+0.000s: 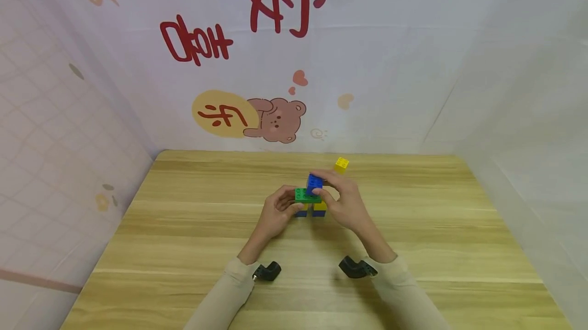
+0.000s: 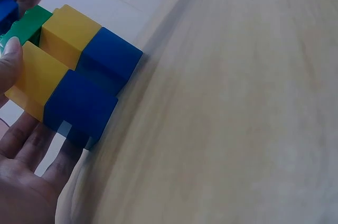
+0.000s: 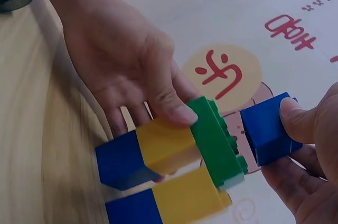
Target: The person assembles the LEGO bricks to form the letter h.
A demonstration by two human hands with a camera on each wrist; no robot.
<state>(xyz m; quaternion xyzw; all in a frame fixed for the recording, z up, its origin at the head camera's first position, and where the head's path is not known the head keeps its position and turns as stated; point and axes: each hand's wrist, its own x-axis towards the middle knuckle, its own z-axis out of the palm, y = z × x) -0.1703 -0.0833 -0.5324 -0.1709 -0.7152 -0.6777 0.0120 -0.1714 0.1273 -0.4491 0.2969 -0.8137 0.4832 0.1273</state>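
My left hand (image 1: 277, 212) has thumb and fingers round the left column (image 3: 145, 152), yellow on blue. Right column (image 3: 163, 203), same colours, is just beside it, and the green brick (image 3: 216, 142) lies across both tops. My right hand (image 1: 344, 202) has a narrow pinch on a small blue brick (image 3: 266, 129), just above the green studs, small gap, not touching. Loose yellow brick (image 1: 341, 165) sits farther back on the table (image 1: 413, 217), beyond my right fingers
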